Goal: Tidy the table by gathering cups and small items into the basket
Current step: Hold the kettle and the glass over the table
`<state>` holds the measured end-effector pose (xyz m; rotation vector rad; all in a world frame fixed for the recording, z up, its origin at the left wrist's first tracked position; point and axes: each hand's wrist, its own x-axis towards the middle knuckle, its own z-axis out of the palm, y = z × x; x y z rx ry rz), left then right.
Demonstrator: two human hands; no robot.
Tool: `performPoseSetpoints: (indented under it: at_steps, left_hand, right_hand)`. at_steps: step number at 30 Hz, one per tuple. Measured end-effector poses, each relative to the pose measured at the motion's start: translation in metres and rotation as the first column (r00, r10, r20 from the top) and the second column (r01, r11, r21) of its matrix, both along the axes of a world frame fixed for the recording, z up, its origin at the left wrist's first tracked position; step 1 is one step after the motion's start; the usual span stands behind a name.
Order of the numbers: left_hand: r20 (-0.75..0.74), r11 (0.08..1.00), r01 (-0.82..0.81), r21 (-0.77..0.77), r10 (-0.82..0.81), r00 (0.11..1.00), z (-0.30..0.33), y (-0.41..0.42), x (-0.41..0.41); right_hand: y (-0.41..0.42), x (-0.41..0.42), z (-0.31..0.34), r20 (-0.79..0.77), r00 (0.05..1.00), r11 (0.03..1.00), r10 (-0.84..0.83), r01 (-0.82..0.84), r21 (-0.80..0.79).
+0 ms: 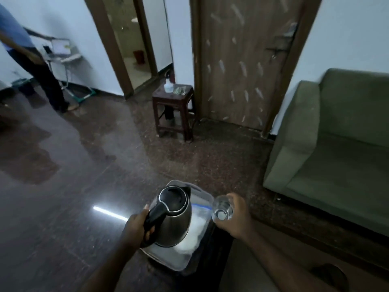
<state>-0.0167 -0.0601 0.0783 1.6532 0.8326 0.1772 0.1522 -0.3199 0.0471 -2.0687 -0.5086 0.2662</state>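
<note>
Head view, hands grip kettle [175, 216], glass [223, 208]

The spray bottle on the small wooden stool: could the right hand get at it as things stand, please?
Probably not: the spray bottle stands far across the floor, and the right hand already holds a glass.

The steel kettle [173, 218] hides much of the clear plastic basket [202, 199]; the olive-green sofa [336, 148] runs off the right edge.

Steel-grey kettle [175, 220] with black lid, clear glass [222, 208], olive-green sofa [332, 144], dark-red stool [173, 111]
</note>
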Motion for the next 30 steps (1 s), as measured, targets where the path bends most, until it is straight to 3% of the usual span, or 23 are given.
performPoseSetpoints:
  at_steps: [6, 14, 19, 25, 30]
  left_hand:
    - [-0.008, 0.964, 0.266, -0.005, -0.266, 0.964, 0.085, -0.066, 0.03]
    - [-0.098, 0.848, 0.524, 0.077, -0.517, 0.85, 0.137, -0.173, 0.074]
    - [-0.095, 0.784, 0.617, 0.068, -0.611, 0.786, 0.156, -0.237, 0.092]
    - [-0.218, 0.641, 0.741, 0.198, -0.709, 0.671, 0.171, -0.289, 0.106]
    - [-0.314, 0.577, 0.786, 0.223, -0.721, 0.618, 0.178, -0.313, 0.117]
  right_hand:
    - [-0.097, -0.024, 0.043, -0.013, 0.995, 0.994, -0.099, 0.098, -0.057]
    - [-0.211, -0.036, 0.09, 0.041, 0.964, 0.957, -0.262, 0.265, -0.117]
    - [-0.263, -0.043, 0.103, 0.066, 0.923, 0.913, -0.38, 0.386, -0.133]
    - [-0.295, -0.052, 0.101, 0.041, 0.891, 0.879, -0.452, 0.453, -0.147]
    - [-0.306, -0.057, 0.093, -0.001, 0.884, 0.871, -0.467, 0.46, -0.171]
